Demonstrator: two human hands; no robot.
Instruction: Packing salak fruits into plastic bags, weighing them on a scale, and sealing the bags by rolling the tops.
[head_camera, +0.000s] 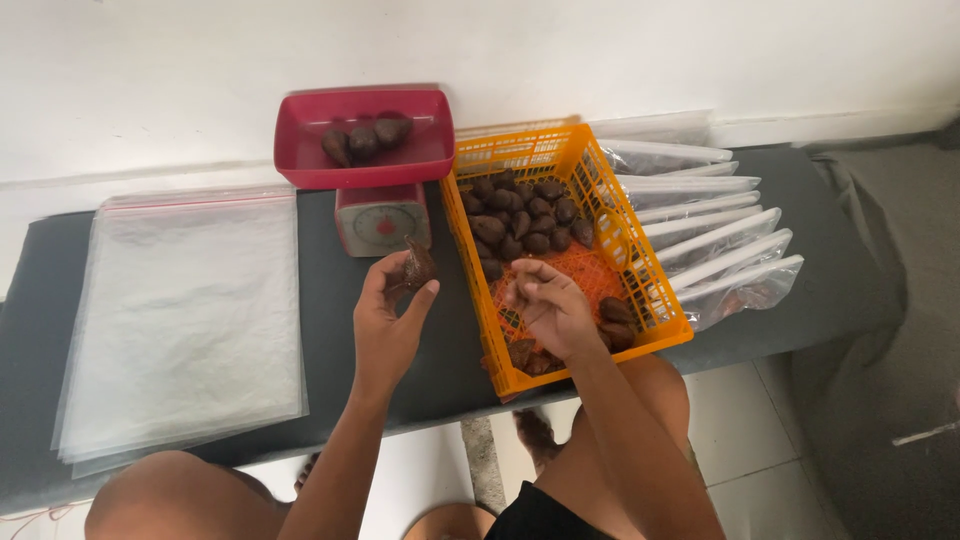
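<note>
Roughly, top-down: dark grey padded counter (340, 300) carries a stack of clear flat plastic bags (180, 320) on the left and a fanned row of filled clear zip bags (710, 240) on the right. Orange plastic mesh crate (640, 270) sits centre-right, holding dark brown scaly fruits (525, 215). Red plastic scale tray (300, 140) behind holds three more, atop a small dial scale (383, 222). Left hand (385, 325) pinches one brown pointed fruit (418, 265), tip up, just below the scale. Right hand (550, 305) is inside the crate, fingers curled, contents unclear. Scale lies up-left; left hand nearer.
</note>
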